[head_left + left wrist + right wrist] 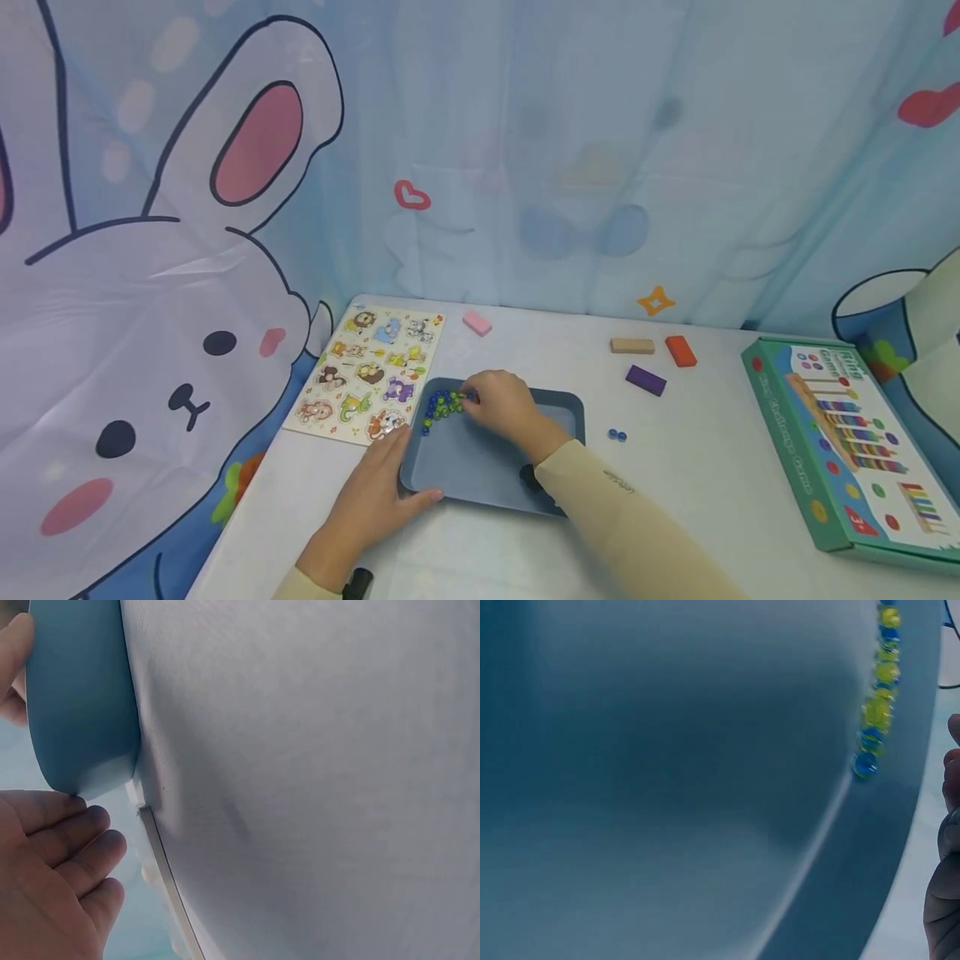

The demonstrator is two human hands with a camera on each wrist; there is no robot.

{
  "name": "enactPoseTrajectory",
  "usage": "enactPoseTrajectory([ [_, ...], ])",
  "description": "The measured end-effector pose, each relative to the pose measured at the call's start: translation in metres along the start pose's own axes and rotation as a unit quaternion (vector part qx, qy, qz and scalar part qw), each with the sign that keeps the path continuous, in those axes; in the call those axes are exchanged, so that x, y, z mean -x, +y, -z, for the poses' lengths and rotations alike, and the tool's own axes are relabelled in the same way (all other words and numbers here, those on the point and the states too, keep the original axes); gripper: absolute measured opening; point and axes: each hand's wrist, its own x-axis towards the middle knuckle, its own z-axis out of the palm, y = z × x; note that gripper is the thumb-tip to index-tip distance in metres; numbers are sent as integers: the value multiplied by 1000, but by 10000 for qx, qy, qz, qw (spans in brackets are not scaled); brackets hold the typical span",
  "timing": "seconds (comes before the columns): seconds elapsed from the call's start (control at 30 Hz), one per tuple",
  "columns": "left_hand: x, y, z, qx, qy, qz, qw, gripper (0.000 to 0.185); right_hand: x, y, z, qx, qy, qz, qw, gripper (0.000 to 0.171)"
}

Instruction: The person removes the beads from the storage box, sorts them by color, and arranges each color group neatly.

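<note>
A blue-grey tray [487, 467] lies on the table, with several small blue and yellow-green beads [444, 404] gathered in its far left corner. My right hand [504, 406] reaches over the tray to its far side, its fingertips pinching a dark blue bead beside the others. In the right wrist view the beads [877, 712] line up along the tray wall, and the curled fingers show only at the right edge. My left hand [378, 487] rests against the tray's near left corner, thumb along the front and straight fingers along the side [82, 697].
An animal puzzle board [360, 358] lies left of the tray. Two blue beads [617, 435] sit to its right. Farther back are a pink block [477, 323], a tan block [632, 346], an orange block [681, 351] and a purple block [646, 380]. A green game box [855, 450] stands far right.
</note>
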Motion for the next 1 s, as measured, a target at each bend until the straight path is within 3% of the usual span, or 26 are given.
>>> enactPoseTrajectory([
  [0.4,0,-1,1,63,19,-11,10000,116,-3,-4,-19,223,-296,17,9993,20],
  [1.0,-2,-4,-4,0,44,-28,10000,118,0,-3,-23,237,-432,125,9987,10],
])
